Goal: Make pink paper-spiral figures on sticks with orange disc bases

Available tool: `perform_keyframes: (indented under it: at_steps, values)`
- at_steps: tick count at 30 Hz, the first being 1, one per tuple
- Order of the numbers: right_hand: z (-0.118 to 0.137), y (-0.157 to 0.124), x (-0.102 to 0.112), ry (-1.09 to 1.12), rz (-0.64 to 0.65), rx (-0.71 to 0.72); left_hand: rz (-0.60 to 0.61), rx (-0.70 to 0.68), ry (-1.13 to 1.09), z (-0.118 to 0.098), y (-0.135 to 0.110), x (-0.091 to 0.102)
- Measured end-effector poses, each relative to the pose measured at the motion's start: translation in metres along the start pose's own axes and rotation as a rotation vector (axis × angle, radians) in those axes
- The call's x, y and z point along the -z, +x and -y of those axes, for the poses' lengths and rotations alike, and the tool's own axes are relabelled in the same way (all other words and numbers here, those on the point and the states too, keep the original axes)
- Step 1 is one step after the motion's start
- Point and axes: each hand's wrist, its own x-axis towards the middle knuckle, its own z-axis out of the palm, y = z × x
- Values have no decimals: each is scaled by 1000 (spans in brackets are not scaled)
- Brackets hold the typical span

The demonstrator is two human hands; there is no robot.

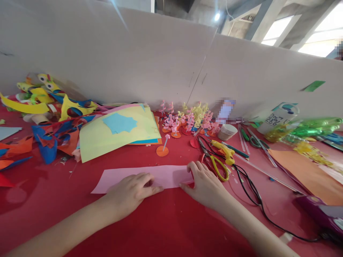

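A strip of pink paper lies crosswise on the red table in the middle of the head view. My left hand rests on its lower edge, fingers curled over the paper and thumb stretched along the edge. At the strip's right end is my right hand, its fingertips on the upper corner and its thumb on the lower one. Just beyond the strip, an orange paper disc carries a small upright stick with a pink tip. Yellow-handled scissors lie right of my right hand.
Stacked coloured sheets and cut paper scraps lie left. Curly paper decorations stand against the grey partition. To the right are a yellow glue gun, its black cord, a paper cup, an orange sheet and a purple device.
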Motion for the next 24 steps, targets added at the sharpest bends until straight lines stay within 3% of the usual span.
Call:
perform_keyframes:
  at_steps: [6,11,15,19,21,24]
  values:
    - [-9,0,16,-83,94,-50,-20,18,-45,-1,1,2]
    - [-23,2,24,-21,173,-46,-37,3,-66,0,0,2]
    - [-29,9,26,171,92,10,-20,4,-39,1,1,2]
    - [-10,14,21,430,-165,103,-22,19,-84,-2,3,5]
    - [6,13,11,516,-160,241,-32,42,-118,-5,5,6]
    - [25,9,-11,574,-50,370,-35,84,-203,-6,4,5]
